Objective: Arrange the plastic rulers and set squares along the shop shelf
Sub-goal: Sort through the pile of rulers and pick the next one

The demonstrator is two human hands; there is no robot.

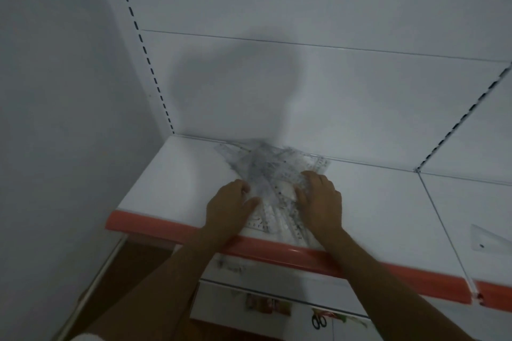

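A jumbled pile of clear plastic rulers and set squares (pixel 273 174) lies on the white shelf (pixel 171 174), reaching from the back panel to the red front edge. My left hand (pixel 231 206) rests at the pile's left side, fingers curled against the plastic. My right hand (pixel 318 199) lies on the pile's right side with fingers bent over the rulers. The frame is blurred, so the exact grip of either hand is unclear. Some plastic hangs over the front edge between my forearms.
A red strip (pixel 360 266) runs along the shelf front. One clear set square (pixel 489 242) lies alone on the neighbouring shelf section at right. Slotted uprights (pixel 144 47) flank the back panel. Below, a lower shelf holds scissors (pixel 319 321) and small packets.
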